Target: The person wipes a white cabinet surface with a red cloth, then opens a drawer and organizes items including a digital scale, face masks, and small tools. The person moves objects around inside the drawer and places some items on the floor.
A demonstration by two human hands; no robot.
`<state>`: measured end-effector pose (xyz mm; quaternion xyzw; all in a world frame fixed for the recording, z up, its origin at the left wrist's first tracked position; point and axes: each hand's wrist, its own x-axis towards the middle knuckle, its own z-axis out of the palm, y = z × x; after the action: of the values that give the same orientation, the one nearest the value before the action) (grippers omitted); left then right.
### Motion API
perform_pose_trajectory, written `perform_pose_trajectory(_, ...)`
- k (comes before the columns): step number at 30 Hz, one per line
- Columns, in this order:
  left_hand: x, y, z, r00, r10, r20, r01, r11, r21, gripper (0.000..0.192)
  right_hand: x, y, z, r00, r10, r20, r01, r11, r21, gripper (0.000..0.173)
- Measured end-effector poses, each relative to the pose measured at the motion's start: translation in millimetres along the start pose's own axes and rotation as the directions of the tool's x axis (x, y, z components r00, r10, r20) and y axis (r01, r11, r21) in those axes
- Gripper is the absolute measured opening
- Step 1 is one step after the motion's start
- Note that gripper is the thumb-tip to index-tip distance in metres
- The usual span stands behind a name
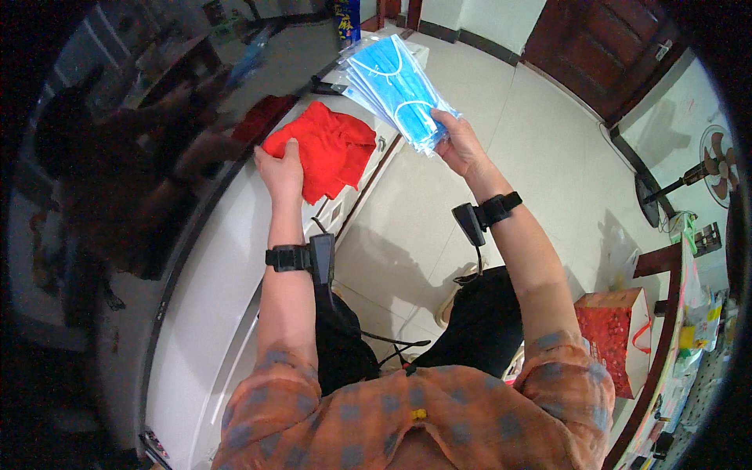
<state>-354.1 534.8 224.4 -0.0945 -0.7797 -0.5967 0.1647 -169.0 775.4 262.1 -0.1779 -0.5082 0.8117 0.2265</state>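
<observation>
My left hand (281,173) grips a bright red cloth (329,144), its thumb on top and its other fingers hidden beneath. The cloth lies on the white cabinet (235,247) and hangs over its front edge. In my right hand (464,145) is a fanned stack of blue face masks (390,82) in clear plastic wrappers, pinched at the near end with the thumb on top. The stack is raised at the cabinet's far end, to the right of the cloth. White ear loops show through the wrapping.
A large glossy black television screen (147,176) stands along the cabinet's left side. Behind the masks is a blue package (348,23) bearing writing. At the right are a standing fan (699,170), a red paper bag (608,335) and a cluttered table (664,364). A brown door (599,47) is beyond.
</observation>
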Motion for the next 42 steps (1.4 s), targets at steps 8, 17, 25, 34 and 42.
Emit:
perform_pose_trajectory(8, -49, 71, 0, 0.615, 0.091, 0.783, 0.614, 0.568, -0.548, 0.051, -51, -12, 17, 0.966, 0.066, 0.251, -0.05, 0.996, -0.069, 0.057)
perform_pose_trajectory(17, -72, 71, 36, 0.458, -0.045, 0.888, 0.869, 0.233, -0.437, 0.049, -55, -5, -7, 0.989, 0.064, 0.133, -0.026, 0.962, -0.273, 0.059)
perform_pose_trajectory(25, -94, 73, 52, 0.462, -0.033, 0.886, 0.781, 0.49, -0.388, 0.053, -64, 12, 1, 0.986, -0.095, 0.135, 0.165, 0.643, -0.748, 0.063)
perform_pose_trajectory(34, -87, 67, 50, 0.457, -0.038, 0.889, 0.664, 0.68, -0.312, 0.067, -68, 5, -10, 0.99, 0.083, 0.116, -0.009, 0.849, -0.528, 0.039)
perform_pose_trajectory(42, -92, 72, 49, 0.413, 0.009, 0.911, 0.695, 0.643, -0.322, 0.061, -68, 8, -3, 0.993, 0.083, 0.084, -0.029, 0.86, -0.51, 0.044)
